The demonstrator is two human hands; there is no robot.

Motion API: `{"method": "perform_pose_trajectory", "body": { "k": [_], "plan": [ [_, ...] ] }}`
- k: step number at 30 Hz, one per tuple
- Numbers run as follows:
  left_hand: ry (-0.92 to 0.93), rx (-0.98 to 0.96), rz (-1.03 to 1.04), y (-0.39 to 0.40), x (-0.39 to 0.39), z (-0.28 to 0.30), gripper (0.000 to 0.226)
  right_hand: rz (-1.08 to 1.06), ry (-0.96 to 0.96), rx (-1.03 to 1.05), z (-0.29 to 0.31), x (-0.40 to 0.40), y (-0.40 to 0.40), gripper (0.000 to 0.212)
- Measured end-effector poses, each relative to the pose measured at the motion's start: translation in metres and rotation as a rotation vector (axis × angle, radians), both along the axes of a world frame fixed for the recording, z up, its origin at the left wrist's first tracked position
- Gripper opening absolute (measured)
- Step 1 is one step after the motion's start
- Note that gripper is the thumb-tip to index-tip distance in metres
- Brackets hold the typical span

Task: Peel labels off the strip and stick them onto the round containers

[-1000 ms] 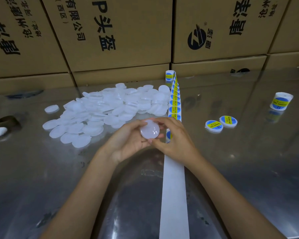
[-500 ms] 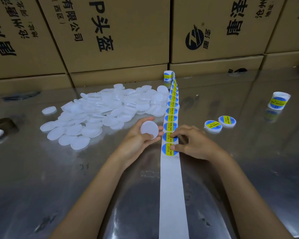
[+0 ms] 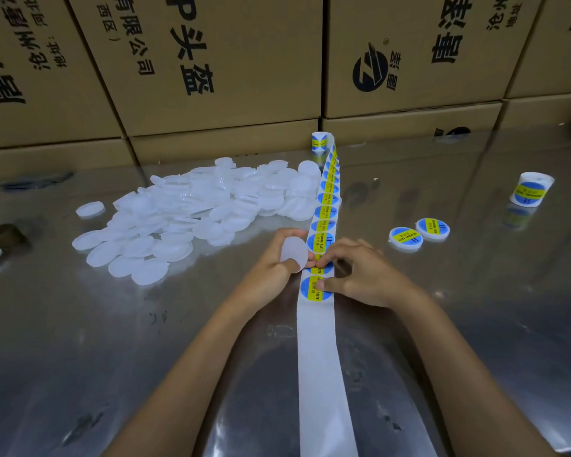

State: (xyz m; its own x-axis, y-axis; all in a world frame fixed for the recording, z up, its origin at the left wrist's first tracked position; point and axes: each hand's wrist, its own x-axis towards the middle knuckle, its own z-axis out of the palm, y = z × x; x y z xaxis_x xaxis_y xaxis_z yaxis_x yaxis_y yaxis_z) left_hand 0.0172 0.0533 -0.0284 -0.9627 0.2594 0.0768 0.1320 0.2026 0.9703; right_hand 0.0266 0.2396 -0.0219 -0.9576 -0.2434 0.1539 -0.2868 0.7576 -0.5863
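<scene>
Labels (image 3: 316, 287), round and glossy in blue with a yellow band, run in a row up a white paper strip (image 3: 322, 364) that lies flat along the middle of the shiny metal table (image 3: 80, 341), from the near edge to a small roll (image 3: 320, 142) at the far end. The right hand (image 3: 360, 275) rests on the strip, fingers curled, pinching the edge of a label. The left hand (image 3: 271, 262) grips a smooth, translucent white round container (image 3: 294, 252) just left of the strip. A loose heap of matching containers (image 3: 192, 212) lies far left. Two labelled containers (image 3: 419, 234) sit right, a second roll (image 3: 529, 189) beyond them. Printed cardboard boxes (image 3: 211, 61) line the back.
</scene>
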Motion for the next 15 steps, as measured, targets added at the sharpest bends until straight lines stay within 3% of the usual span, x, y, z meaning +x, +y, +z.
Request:
{"method": "perform_pose_trajectory", "body": {
  "k": [5, 9, 15],
  "plan": [
    [-0.071, -0.011, 0.042, -0.003, -0.0015, 0.0016, 0.05, -0.029, 0.05, -0.029, -0.002, -0.0008, -0.0051, 0.014],
    [-0.08, -0.023, 0.038, -0.0045, -0.0025, 0.0029, 0.047, -0.012, 0.079, -0.109, -0.0026, -0.001, -0.0058, 0.015],
    [-0.128, 0.033, 0.058, -0.0037, -0.003, 0.0061, 0.044, 0.017, -0.013, -0.474, 0.0064, 0.0022, -0.0079, 0.021]
  ]
}}
